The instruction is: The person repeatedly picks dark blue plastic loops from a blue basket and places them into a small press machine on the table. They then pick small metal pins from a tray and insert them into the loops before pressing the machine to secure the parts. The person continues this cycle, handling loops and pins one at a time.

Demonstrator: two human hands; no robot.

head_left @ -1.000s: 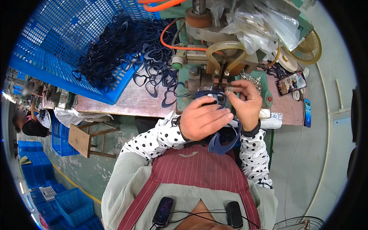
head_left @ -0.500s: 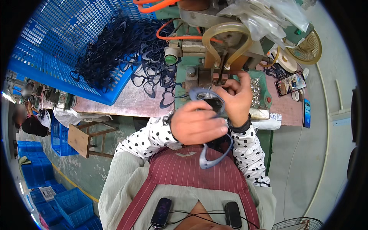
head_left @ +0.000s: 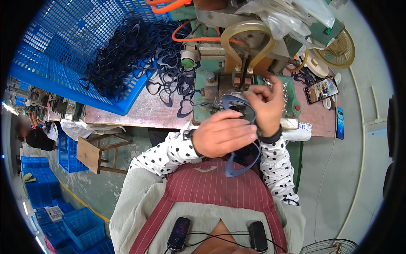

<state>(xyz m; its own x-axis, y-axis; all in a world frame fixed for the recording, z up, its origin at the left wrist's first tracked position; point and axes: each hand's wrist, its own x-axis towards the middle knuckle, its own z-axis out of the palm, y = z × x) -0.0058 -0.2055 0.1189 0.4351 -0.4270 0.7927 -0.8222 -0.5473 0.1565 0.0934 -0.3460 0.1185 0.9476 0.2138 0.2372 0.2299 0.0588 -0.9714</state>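
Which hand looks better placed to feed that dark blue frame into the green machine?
Probably the right hand: it pinches the top of the dark blue frame right beside the green machine, while the left hand grips lower down.

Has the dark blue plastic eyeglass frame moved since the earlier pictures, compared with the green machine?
Yes. The dark blue plastic eyeglass frame, held in both hands, now sits nearer the green machine and a little further from the person's chest than one second ago.

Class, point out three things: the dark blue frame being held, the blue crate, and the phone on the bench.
dark blue frame (head_left: pixel 242 169), head view, lower loop.
blue crate (head_left: pixel 55 55), head view, mesh floor.
phone (head_left: pixel 320 89), head view, lit screen.
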